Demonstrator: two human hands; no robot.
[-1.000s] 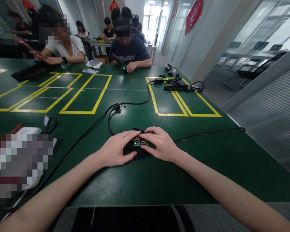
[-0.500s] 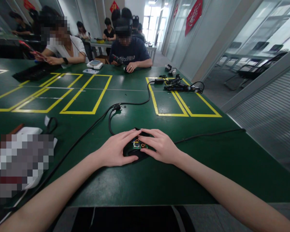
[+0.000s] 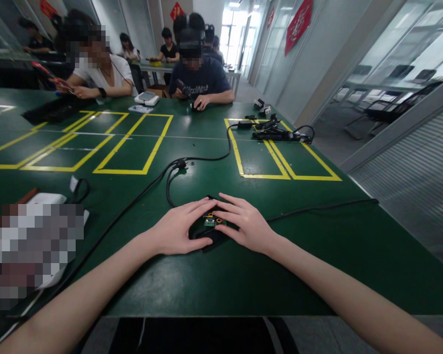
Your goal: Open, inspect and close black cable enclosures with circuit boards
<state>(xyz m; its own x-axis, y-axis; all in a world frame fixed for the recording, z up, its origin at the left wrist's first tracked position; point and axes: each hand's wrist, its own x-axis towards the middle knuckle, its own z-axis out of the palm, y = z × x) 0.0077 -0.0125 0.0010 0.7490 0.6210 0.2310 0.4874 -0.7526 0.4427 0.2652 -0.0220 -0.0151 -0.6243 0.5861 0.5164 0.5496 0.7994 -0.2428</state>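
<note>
A small black device [image 3: 206, 237] with an exposed green circuit board [image 3: 208, 221] lies on the green table [image 3: 214, 280] just in front of me. My left hand [image 3: 177, 230] wraps its left side, thumb under the near edge, fingers reaching over the board. My right hand [image 3: 245, 223] presses on its right side, fingers laid across the top. A black cable [image 3: 319, 207] runs from under my right hand toward the right table edge.
Another black cable [image 3: 170, 172] with a plug loops ahead. Yellow taped rectangles [image 3: 133, 147] mark the table. A pile of black cables and adapters [image 3: 276, 132] lies far right. Two people [image 3: 201, 78] sit across the table. A blurred object and white paper [image 3: 47, 199] sit left.
My right hand's fingers have slid left over the board, covering more of it; the device has turned slightly between my hands. My view has shifted a little.
</note>
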